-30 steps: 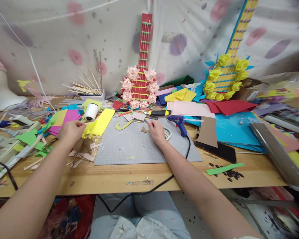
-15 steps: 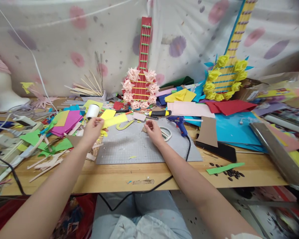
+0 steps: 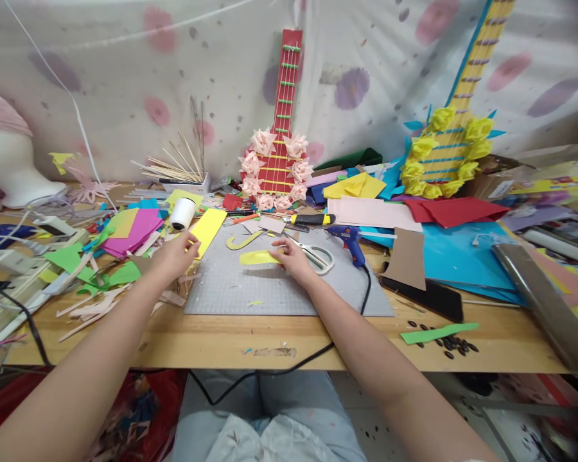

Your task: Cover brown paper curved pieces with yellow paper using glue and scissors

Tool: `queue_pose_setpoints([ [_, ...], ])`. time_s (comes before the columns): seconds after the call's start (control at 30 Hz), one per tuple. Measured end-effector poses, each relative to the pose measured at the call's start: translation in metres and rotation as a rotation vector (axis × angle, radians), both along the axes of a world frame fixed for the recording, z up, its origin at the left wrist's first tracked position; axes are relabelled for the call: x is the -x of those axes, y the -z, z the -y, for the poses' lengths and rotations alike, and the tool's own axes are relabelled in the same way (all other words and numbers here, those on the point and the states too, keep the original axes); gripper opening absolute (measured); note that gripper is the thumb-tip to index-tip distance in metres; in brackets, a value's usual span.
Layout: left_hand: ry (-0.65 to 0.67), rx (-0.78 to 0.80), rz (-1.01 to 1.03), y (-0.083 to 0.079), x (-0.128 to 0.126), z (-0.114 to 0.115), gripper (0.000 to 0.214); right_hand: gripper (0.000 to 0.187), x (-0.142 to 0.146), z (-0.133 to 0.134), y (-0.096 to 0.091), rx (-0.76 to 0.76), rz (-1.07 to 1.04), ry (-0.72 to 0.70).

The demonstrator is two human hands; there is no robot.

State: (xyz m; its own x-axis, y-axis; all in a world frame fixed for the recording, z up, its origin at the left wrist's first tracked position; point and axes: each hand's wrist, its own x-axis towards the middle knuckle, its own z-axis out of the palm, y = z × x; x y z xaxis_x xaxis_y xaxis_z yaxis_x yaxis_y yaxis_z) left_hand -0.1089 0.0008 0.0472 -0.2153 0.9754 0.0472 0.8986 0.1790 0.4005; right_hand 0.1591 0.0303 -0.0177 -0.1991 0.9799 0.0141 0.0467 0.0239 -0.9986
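Pinched in my right hand [image 3: 289, 258] is a narrow yellow strip [image 3: 259, 257], which points left over the grey cutting mat [image 3: 241, 296]. Scissors with pale handles [image 3: 324, 260] lie just behind and right of that hand. My left hand [image 3: 177, 255] is at the mat's left edge, fingers loosely curled and apart, with nothing visible in them. Its fingertips are close to a yellow rectangular sheet [image 3: 209, 232]; whether they touch it I cannot tell. A hook-shaped yellow-green piece [image 3: 243, 240] lies on the mat between the hands.
A blue glue gun [image 3: 350, 242] rests at the mat's right, its black cord running over the table edge. Behind stand a red paper guitar [image 3: 275, 168] and a yellow one [image 3: 443, 157]. A white roll [image 3: 182, 213], coloured scraps and a phone [image 3: 426, 296] lie around.
The yellow strip has passed from my left hand to my right. My left hand has drawn back slightly, and the yellow sheet and scissors show more fully.
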Motion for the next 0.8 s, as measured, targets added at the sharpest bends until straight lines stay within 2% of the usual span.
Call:
queue_pose_setpoints([
  [0.03, 0.001, -0.007, -0.090, -0.001, 0.007, 0.001, 0.018, 0.030, 0.001, 0.000, 0.001, 0.005, 0.014, 0.006],
  [0.07, 0.064, -0.043, -0.166, -0.002, 0.010, 0.003, 0.020, 0.030, 0.002, -0.001, 0.003, 0.013, 0.022, 0.013],
  [0.13, 0.079, -0.168, -0.254, -0.002, 0.005, 0.005, 0.025, 0.029, 0.005, -0.002, 0.006, 0.022, 0.024, 0.030],
  [0.2, 0.093, -0.231, -0.113, 0.002, -0.012, 0.006, 0.026, 0.029, 0.006, -0.003, 0.008, 0.012, 0.021, 0.045],
  [0.27, 0.122, -0.201, 0.116, 0.010, -0.036, 0.004, 0.026, 0.026, 0.006, -0.004, 0.010, -0.017, 0.028, 0.070],
  [0.43, 0.138, -0.116, 0.663, 0.048, -0.087, -0.008, 0.034, 0.019, 0.003, -0.005, 0.011, -0.087, 0.116, 0.113],
  [0.5, 0.114, -0.168, 0.864, 0.062, -0.097, -0.011, 0.037, 0.017, 0.001, -0.004, 0.010, -0.110, 0.169, 0.114],
  [0.6, 0.059, -0.268, 0.984, 0.072, -0.103, -0.010, 0.038, 0.015, 0.000, -0.001, 0.007, -0.199, 0.272, 0.155],
  [0.67, 0.039, -0.276, 1.027, 0.072, -0.104, -0.008, 0.038, 0.013, 0.001, 0.002, 0.004, -0.327, 0.325, 0.164],
  [0.8, 0.046, -0.236, 1.100, 0.067, -0.103, -0.004, 0.037, 0.009, 0.006, 0.008, 0.002, -0.541, 0.354, 0.069],
])
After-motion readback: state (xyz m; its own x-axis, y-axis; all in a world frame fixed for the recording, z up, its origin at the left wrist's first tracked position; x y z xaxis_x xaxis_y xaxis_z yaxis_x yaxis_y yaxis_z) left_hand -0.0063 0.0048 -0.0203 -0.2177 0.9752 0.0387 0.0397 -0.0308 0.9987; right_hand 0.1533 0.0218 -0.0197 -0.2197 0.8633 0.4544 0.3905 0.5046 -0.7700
